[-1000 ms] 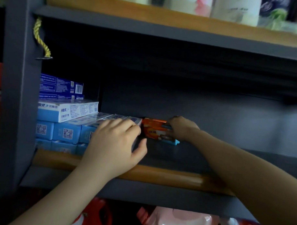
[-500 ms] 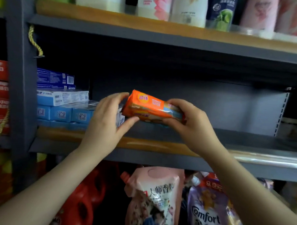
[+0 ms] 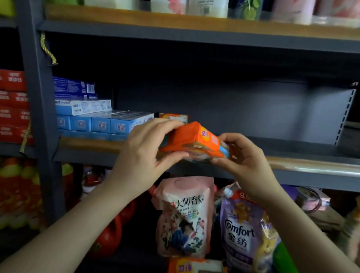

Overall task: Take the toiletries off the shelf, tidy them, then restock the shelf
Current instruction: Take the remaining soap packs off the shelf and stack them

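In front of the shelf (image 3: 296, 164), tilted orange soap pack (image 3: 195, 142), both hands' (image 3: 142, 153) (image 3: 243, 159) grip around its ends.

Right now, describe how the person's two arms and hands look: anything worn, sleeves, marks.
Both arms are bare from the bottom edge of the picture up to the wrists; no sleeve shows. The left hand and the right hand wear no gloves. No ring, watch, bracelet or marking is visible on either. The nails look short and unpainted, though the picture is dim and slightly blurred.
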{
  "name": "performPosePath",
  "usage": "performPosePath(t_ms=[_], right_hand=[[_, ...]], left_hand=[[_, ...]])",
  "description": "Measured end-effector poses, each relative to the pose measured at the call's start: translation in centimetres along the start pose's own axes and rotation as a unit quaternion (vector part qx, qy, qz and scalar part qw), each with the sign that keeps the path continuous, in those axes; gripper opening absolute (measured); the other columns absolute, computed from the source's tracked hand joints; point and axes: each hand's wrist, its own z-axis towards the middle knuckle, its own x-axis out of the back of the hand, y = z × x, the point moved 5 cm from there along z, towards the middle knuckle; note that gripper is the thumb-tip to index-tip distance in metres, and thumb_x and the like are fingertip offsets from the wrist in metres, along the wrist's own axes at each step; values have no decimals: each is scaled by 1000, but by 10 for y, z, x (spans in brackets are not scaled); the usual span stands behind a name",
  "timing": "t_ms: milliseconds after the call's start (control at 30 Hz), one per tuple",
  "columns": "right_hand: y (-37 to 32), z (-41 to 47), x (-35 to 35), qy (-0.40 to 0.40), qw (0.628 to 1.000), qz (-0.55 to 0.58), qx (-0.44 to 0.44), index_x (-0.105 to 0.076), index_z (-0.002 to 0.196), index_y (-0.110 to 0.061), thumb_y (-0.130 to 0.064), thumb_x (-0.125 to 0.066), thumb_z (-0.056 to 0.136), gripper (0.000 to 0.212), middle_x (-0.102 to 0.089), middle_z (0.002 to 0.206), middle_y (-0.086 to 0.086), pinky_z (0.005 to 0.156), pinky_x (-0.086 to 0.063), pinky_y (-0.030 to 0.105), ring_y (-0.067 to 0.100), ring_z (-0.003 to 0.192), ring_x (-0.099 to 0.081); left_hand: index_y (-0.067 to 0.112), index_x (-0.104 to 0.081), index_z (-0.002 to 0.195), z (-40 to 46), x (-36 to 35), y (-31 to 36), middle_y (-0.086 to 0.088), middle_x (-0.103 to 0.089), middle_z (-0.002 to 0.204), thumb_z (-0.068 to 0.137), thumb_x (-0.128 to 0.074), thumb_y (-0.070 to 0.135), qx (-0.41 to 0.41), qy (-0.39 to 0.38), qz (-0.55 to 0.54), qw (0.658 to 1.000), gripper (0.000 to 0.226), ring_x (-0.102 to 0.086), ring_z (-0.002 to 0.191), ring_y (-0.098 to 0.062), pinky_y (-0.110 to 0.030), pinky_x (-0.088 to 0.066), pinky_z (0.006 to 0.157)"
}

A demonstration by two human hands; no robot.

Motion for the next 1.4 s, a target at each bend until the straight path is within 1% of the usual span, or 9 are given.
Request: performPosePath(t_ms=[167, 333, 500, 600, 700, 833, 1033, 1267, 1400], right_hand=[[-26, -23, 17, 13, 984, -152, 89, -59, 100, -35, -23, -77, 69, 38, -60, 102, -8, 82, -47, 18, 5, 96, -58], [-32, -51, 18, -29, 944, -292, 154, -62, 104, -16, -19, -78, 69, 39, -55, 104, -4, 79, -46, 20, 12, 97, -55], [-22, -68, 27, -25, 964, -256, 72, -56, 99, -27, -41, -75, 71, 37, -58, 104, -8, 79, -46, 16, 3, 94, -55], [-19, -70, 34, -12, 982, -190, 0, -53, 90, -37, -53, -68, 65, 33, -63, 89, -9, 68, -52, 26, 3, 76, -60], [-21, -72, 32, -20, 979, -205, -4, -54, 87, -39, -61, -67, 70, 31, -64, 80, -5, 63, -53, 33, 10, 68, -61], [-23, -71, 27, -74, 994, -72, -33, -60, 95, -30, -42, -62, 80, 20, -66, 81, -8, 64, -51, 24, 5, 73, -62], [-5, -71, 21, -39, 991, 36, -124, -59, 109, -25, -16, -57, 90, 21, -67, 70, -5, 55, -50, 19, 8, 62, -63], [44, -105, 1, -138, 932, 51, -331, -59, 103, -11, -50, -57, 76, 48, -64, 82, 5, 57, -46, 25, 16, 70, -59], [61, -134, -19, -243, 909, -25, -339, -57, 102, -16, -46, -71, 64, 51, -62, 88, -2, 55, -48, 17, 2, 69, -61]], left_hand=[[9, -53, 114, -23, -17, 0, 6, -53, 111, 76, -70, 30, 74, -13, -58, 995, 47, -52, 103, -12, -33, -44, 88], [19, -48, 112, -49, -34, 11, 4, -55, 116, 77, -65, 19, 69, 6, -101, 992, 38, -54, 110, -13, -29, -42, 95], [18, -48, 112, -61, -42, 16, 6, -56, 119, 79, -62, 22, 79, 21, -142, 986, 36, -53, 115, -4, -15, -39, 97], [42, -49, 111, -75, -53, 12, 26, -61, 104, 74, -72, 37, 180, 5, -229, 957, 43, -58, 97, 7, -17, -48, 84], [53, -52, 105, -90, -69, 7, 24, -65, 96, 71, -75, 29, 287, -6, -346, 893, 48, -63, 86, 3, -27, -53, 74], [28, -60, 107, -107, -85, 6, 8, -71, 101, 70, -72, 25, 374, 1, -499, 782, 39, -66, 95, -9, -20, -53, 73], [12, -64, 97, -137, -103, 21, -5, -69, 74, 62, -64, 37, 631, -96, -553, 535, 43, -63, 56, -12, -19, -46, 43], [20, -71, 83, -162, -77, 11, -1, -72, 77, 55, -70, 39, 640, -143, -469, 592, 34, -66, 61, -9, -16, -46, 46], [22, -68, 94, -193, -66, 18, 0, -74, 85, 58, -69, 36, 626, -189, -425, 626, 39, -69, 75, -12, -26, -55, 63]])
